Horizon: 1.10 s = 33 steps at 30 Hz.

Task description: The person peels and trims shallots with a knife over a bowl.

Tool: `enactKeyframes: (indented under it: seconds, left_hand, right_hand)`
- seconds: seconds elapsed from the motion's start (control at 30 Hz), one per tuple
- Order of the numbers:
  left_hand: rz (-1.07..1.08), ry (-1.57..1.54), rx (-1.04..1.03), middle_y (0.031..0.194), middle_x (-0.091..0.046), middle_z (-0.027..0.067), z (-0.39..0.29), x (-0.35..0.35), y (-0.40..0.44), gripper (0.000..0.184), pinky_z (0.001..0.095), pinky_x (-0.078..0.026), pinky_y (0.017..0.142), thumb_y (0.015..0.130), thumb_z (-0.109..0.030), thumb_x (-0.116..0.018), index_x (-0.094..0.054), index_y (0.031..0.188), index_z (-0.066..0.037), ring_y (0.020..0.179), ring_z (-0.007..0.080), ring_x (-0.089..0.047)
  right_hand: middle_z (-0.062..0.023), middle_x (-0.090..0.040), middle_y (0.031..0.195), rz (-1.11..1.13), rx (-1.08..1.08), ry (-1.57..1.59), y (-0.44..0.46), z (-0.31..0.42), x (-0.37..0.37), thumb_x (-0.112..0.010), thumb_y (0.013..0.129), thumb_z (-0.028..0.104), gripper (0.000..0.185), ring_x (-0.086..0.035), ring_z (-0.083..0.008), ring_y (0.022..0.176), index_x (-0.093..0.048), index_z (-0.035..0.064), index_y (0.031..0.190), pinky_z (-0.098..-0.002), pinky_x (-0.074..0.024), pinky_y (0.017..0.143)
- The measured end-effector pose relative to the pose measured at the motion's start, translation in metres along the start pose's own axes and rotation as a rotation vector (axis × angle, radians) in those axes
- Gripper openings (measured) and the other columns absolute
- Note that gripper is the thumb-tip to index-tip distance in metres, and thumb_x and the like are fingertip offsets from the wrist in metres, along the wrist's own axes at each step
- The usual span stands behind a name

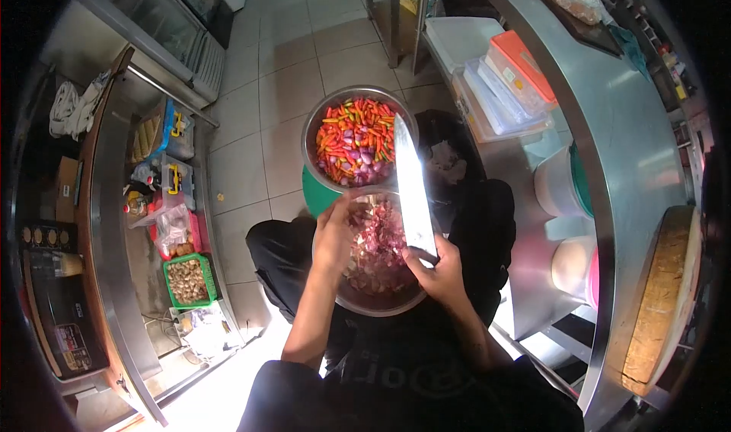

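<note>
My right hand [440, 270] is closed on the dark handle of a large kitchen knife [413, 188]. Its broad, bright blade points up and away from me, above the right side of the near bowl. That metal bowl [381, 307] rests in my lap and holds chopped, purplish-red shallots [379, 234]. Over the bowl's left side is my left hand [333, 238], fingers curled in near the far rim; what they grip is hidden. Just beyond, a second metal bowl [311, 146] contains red, orange and green chillies [358, 123] with whole peeled shallots [364, 156] at its near side.
A green round surface [316, 194] shows beneath the far bowl. On the left, low shelving holds a green basket [190, 281] of small pale pieces and plastic boxes. To the right stand a steel counter [609, 150], stacked containers [506, 81] and a thick wooden chopping block [661, 299].
</note>
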State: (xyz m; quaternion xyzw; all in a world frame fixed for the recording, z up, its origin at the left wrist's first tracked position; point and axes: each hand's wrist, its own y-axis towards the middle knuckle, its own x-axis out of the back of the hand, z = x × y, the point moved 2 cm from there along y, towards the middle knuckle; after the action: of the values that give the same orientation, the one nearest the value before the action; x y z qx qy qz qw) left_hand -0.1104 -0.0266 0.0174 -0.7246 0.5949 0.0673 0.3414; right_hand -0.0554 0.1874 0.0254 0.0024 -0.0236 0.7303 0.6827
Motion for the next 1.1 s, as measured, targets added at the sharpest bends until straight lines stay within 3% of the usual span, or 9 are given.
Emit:
enactKeyframes:
  seconds: [0.07, 0.17, 0.3, 0.57, 0.63, 0.8, 0.87, 0.97, 1.1]
  left_hand:
    - [0.009, 0.010, 0.055, 0.115, -0.072, 0.0162, 0.010, 0.003, -0.015, 0.044, 0.0354, -0.059, 0.087, 0.111, -0.030, -0.055, -0.059, 0.139, 0.004, 0.103, 0.0217, -0.070]
    - [0.178, -0.055, 0.107, 0.137, -0.063, 0.0209, 0.024, 0.004, -0.032, 0.047, 0.0397, -0.056, 0.107, 0.104, -0.006, -0.049, -0.047, 0.150, 0.005, 0.119, 0.0282, -0.068]
    - [0.172, 0.080, 0.150, 0.144, -0.059, 0.0186, 0.023, -0.006, -0.055, 0.066, 0.0340, -0.053, 0.108, 0.096, 0.010, -0.046, -0.034, 0.160, 0.004, 0.127, 0.0226, -0.063]
    - [0.323, 0.288, -0.069, 0.158, -0.046, 0.0211, 0.026, -0.009, -0.061, 0.081, 0.0380, -0.040, 0.118, 0.088, 0.020, -0.042, -0.024, 0.165, 0.002, 0.143, 0.0265, -0.050]
    - [0.384, 0.364, -0.171, 0.161, -0.042, 0.0216, 0.022, -0.013, -0.064, 0.084, 0.0397, -0.037, 0.121, 0.087, 0.022, -0.041, -0.022, 0.166, 0.002, 0.147, 0.0289, -0.047]
    - [0.391, 0.362, -0.194, 0.161, -0.037, 0.0209, 0.017, -0.023, -0.074, 0.091, 0.0440, -0.033, 0.124, 0.083, 0.026, -0.039, -0.016, 0.167, 0.001, 0.152, 0.0346, -0.041]
    - [0.391, 0.364, -0.212, 0.163, -0.036, 0.0187, 0.019, -0.021, -0.073, 0.085, 0.0423, -0.039, 0.119, 0.089, 0.022, -0.044, -0.019, 0.167, -0.001, 0.150, 0.0337, -0.043]
    - [0.325, 0.347, -0.197, 0.157, -0.044, 0.0173, 0.021, -0.019, -0.072, 0.072, 0.0389, -0.046, 0.113, 0.094, 0.019, -0.052, -0.030, 0.160, 0.001, 0.141, 0.0295, -0.052]
    - [0.203, 0.438, -0.133, 0.129, -0.068, 0.0131, 0.030, -0.005, -0.069, 0.036, 0.0318, -0.053, 0.100, 0.098, 0.007, -0.068, -0.060, 0.133, 0.006, 0.111, 0.0181, -0.068]
  right_hand:
    - [-0.0074, -0.075, 0.096, -0.019, 0.003, -0.037, -0.002, 0.006, -0.004, -0.079, 0.092, 0.004, 0.022, -0.069, -0.0101, 0.086, -0.069, -0.0042, 0.109, -0.0269, -0.0559, 0.078]
    - [-0.0079, -0.076, 0.095, 0.028, 0.027, -0.105, -0.001, 0.007, -0.006, -0.081, 0.090, 0.007, 0.022, -0.069, -0.0107, 0.086, -0.071, -0.0031, 0.107, -0.0289, -0.0561, 0.078]
    - [-0.0119, -0.076, 0.095, 0.082, 0.061, -0.144, 0.000, 0.002, -0.014, -0.084, 0.088, 0.012, 0.026, -0.072, -0.0155, 0.087, -0.072, -0.0027, 0.105, -0.0332, -0.0569, 0.079]
    - [-0.0150, -0.076, 0.098, 0.101, 0.045, -0.099, -0.002, -0.004, -0.015, -0.083, 0.086, 0.009, 0.027, -0.074, -0.0198, 0.089, -0.072, -0.0054, 0.107, -0.0355, -0.0576, 0.079]
    - [-0.0057, -0.076, 0.091, 0.101, 0.134, -0.021, 0.002, -0.002, -0.015, -0.081, 0.090, 0.007, 0.024, -0.068, -0.0096, 0.078, -0.073, -0.0015, 0.111, -0.0280, -0.0556, 0.072]
    - [-0.0023, -0.075, 0.086, 0.135, -0.047, 0.068, -0.001, 0.003, -0.017, -0.078, 0.093, 0.006, 0.021, -0.056, -0.0022, 0.057, -0.073, -0.0006, 0.113, -0.0224, -0.0445, 0.051]
    - [-0.0016, -0.074, 0.084, 0.104, -0.097, 0.160, -0.002, 0.007, -0.018, -0.078, 0.094, 0.006, 0.021, -0.052, -0.0001, 0.052, -0.072, -0.0004, 0.113, -0.0211, -0.0399, 0.045]
    - [-0.0080, -0.076, 0.100, 0.125, -0.133, 0.085, -0.002, 0.009, -0.013, -0.078, 0.092, 0.004, 0.025, -0.072, -0.0132, 0.096, -0.071, -0.0038, 0.116, -0.0312, -0.0584, 0.082]
    - [-0.0083, -0.077, 0.102, 0.097, -0.131, -0.004, -0.002, 0.005, -0.007, -0.078, 0.093, 0.004, 0.023, -0.072, -0.0133, 0.093, -0.072, -0.0035, 0.114, -0.0302, -0.0584, 0.082]
